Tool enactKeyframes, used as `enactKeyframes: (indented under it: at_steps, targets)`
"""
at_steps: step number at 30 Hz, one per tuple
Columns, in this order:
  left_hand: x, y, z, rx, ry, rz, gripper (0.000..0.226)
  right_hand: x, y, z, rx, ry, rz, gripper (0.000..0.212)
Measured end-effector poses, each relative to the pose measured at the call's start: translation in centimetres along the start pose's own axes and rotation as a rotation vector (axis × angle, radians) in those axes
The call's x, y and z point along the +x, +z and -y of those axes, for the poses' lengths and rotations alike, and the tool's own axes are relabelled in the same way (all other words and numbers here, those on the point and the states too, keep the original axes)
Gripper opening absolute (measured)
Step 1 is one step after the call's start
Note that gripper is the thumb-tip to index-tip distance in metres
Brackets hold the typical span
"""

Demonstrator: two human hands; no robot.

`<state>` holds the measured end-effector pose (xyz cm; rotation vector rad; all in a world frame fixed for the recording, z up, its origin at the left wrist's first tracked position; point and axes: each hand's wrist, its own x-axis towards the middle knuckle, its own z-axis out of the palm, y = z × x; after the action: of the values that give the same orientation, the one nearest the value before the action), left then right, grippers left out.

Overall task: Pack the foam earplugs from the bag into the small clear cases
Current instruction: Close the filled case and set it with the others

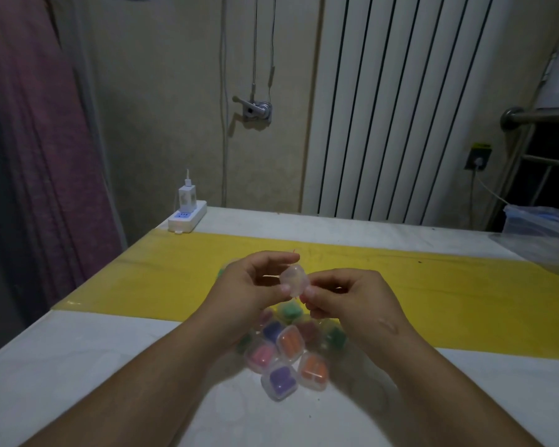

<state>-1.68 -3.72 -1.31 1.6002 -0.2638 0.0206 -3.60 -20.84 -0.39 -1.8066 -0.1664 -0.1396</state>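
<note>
The pale worktop (110, 366) carried a yellow sheet (433, 301) across its middle, a white power strip (188, 217) at its far left corner, a clear plastic box (542, 227) at its right edge, and clustered filled cases (288, 353) nearer the front.

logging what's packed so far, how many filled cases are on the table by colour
orange cases: 2
purple cases: 2, one darker and bluish
pink case: 1
green cases: 2, more may hide under the arms
dark red case: 1
total: 8, not counting the clear case held by the left hand and right hand
</note>
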Motion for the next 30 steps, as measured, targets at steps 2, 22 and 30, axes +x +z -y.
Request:
enactKeyframes:
  at_steps: [2, 22, 30]
  targets:
    - [-0.05, 0.01, -0.06, 0.027, 0.000, 0.021, 0.034, 0.00, 0.06, 0.10, -0.063, -0.013, -0.013, 0.016]
    - [0.00, 0.63, 0.22, 0.093, 0.183, -0.073, 0.021, -0.08, 0.87, -0.16, 0.142, 0.153, -0.009, 0.010]
    - [0.07, 0.51, 0.25, 0.205, 0.223, -0.104, 0.018, -0.11, 0.98, -0.02, 0.094, 0.128, -0.042, 0.014]
